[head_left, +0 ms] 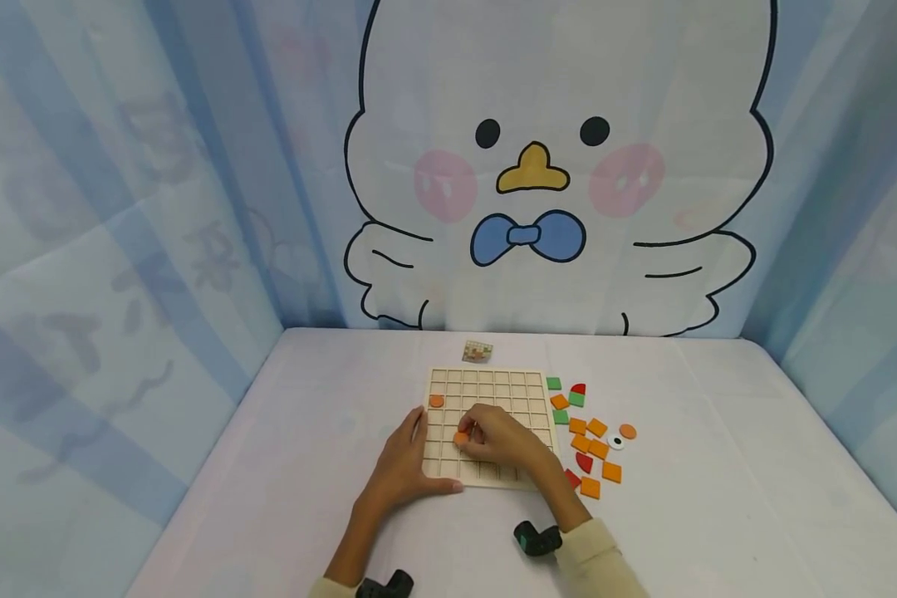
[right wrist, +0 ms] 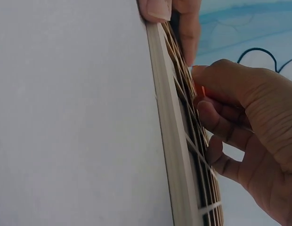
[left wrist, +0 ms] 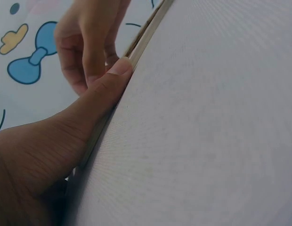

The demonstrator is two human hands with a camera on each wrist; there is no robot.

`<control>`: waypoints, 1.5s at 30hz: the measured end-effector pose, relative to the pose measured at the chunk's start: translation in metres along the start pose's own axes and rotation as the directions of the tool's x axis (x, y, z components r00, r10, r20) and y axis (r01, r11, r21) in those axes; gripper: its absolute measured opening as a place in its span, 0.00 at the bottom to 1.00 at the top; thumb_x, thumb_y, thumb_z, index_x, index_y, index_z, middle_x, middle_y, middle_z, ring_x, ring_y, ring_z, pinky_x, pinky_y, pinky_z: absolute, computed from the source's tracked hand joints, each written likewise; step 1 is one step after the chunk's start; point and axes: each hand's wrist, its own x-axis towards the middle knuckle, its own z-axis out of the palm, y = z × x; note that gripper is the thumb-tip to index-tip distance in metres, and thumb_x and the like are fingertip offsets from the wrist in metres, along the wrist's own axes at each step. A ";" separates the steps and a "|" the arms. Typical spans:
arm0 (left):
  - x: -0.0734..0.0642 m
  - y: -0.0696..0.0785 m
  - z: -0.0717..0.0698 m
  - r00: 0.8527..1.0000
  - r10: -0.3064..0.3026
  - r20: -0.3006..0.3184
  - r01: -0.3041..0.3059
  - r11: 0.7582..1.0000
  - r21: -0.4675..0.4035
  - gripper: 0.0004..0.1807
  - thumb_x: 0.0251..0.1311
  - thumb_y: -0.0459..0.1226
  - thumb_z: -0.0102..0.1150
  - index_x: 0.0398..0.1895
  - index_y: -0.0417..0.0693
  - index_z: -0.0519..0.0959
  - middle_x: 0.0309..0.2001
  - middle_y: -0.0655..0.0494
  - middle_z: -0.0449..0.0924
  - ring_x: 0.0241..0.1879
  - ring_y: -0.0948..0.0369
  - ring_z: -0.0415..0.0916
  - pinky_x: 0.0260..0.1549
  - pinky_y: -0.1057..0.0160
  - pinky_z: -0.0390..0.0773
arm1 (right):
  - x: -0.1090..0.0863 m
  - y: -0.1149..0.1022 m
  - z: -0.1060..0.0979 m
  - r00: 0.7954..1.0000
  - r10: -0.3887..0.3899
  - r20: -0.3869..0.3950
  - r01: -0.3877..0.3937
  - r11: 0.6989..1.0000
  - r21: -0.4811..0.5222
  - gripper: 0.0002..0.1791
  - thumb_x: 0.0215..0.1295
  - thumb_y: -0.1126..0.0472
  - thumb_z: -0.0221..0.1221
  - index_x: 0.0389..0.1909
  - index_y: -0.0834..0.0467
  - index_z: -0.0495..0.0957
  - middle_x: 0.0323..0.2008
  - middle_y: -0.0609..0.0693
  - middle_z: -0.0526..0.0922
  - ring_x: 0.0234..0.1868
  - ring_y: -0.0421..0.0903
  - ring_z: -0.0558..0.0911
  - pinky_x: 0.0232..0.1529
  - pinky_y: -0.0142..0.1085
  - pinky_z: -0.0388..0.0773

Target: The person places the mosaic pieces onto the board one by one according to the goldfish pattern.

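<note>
A pale wooden grid board lies on the table. My left hand braces its near left corner, the straight thumb along the front edge and the fingers beside the left edge. Over the board's left half, my right hand pinches an orange round piece between thumb and fingertips. In the right wrist view, a sliver of this orange piece shows close over the grid, the rest hidden by the fingers. Another orange disc sits in a cell of the left column, farther back.
Right of the board lie scattered orange squares, green pieces, red quarter-round pieces, an orange disc and a white eye piece. A small patterned card lies behind the board. A printed curtain hangs behind the table.
</note>
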 end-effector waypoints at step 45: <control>0.000 -0.004 0.004 1.000 0.026 -0.006 -0.026 0.999 0.029 0.72 0.36 0.71 0.69 0.76 0.34 0.49 0.77 0.40 0.47 0.74 0.42 0.53 0.68 0.44 0.63 | 0.036 -0.018 0.024 0.996 0.088 -0.035 -0.091 0.988 -0.125 0.10 0.63 0.53 0.64 0.40 0.55 0.81 0.34 0.43 0.77 0.33 0.37 0.74 0.35 0.30 0.74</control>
